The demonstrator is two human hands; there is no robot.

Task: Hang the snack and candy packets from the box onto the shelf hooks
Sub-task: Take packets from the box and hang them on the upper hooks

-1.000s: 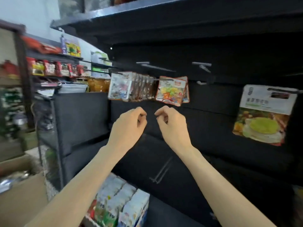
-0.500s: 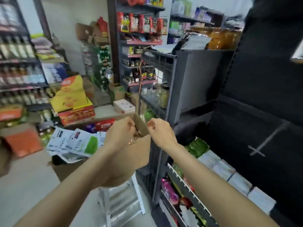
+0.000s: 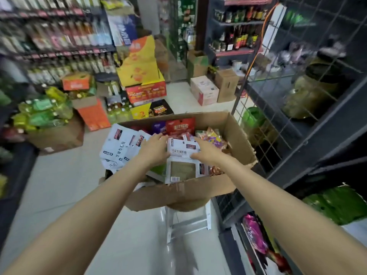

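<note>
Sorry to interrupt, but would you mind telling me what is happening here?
A person is restocking a shop from a cardboard box of snack packets set on a white stool. Both hands are in the box: the left hand and right hand are at the top of a white packet. It is not lifted out yet.

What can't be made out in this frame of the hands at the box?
- Head view: whether either hand grips the white packet; the left hand and right hand hide their own fingertips.
- Packets deeper in the cardboard box: covered by the top layer.
- The stool top: hidden by the box.
- Shelf hooks: outside the frame.
- Print on the packets: too small and blurred.
</note>
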